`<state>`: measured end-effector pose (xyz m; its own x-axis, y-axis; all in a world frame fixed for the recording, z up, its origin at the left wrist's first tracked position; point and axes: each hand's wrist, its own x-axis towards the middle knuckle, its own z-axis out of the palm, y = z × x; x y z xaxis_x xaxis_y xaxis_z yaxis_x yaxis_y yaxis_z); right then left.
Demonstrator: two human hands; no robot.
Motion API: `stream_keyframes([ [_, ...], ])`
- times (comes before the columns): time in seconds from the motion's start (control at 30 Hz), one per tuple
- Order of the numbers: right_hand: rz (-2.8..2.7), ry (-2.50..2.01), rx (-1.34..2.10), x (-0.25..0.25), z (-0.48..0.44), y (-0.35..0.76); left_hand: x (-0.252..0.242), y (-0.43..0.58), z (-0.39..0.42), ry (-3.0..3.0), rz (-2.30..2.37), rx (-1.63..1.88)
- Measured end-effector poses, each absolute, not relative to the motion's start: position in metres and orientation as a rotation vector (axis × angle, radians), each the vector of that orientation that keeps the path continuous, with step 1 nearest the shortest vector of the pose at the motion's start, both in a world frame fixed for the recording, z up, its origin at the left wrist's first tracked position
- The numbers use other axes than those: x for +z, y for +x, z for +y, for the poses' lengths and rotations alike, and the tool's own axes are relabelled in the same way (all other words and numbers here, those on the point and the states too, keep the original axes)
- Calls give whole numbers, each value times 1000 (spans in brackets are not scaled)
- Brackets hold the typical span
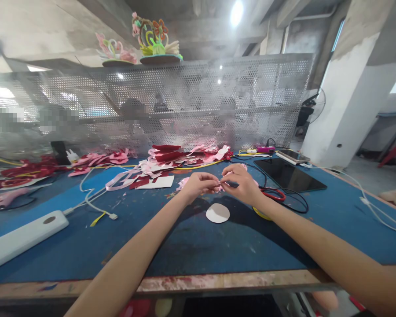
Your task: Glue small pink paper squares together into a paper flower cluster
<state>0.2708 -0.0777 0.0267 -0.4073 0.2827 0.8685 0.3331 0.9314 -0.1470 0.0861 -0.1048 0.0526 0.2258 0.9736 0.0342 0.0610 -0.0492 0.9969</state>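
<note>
My left hand (200,185) and my right hand (240,184) meet over the middle of the table, fingertips pinched together. What they hold between them is small and mostly covered by the fingers, so I cannot make it out. Just below the hands a round white disc (218,213) lies flat on the blue table top (198,246). Small pink pieces (182,183) show behind the left hand, partly hidden by it. Scissors with red handles (273,193) lie beside my right wrist, and a yellow ring (262,214) is partly covered by the right forearm.
Red and pink cut pieces (165,154) are heaped along the back, below a perforated metal screen (198,97). A black tablet (290,175) and a phone (293,155) lie right. A long white device (26,237) and a cable (95,204) occupy the left.
</note>
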Motion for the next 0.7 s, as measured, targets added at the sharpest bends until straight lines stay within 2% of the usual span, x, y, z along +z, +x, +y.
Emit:
stream_keyframes([
  [0.7,-2003,-450,-2,28,-78,269,48,81,-102,1801,1033,1200],
])
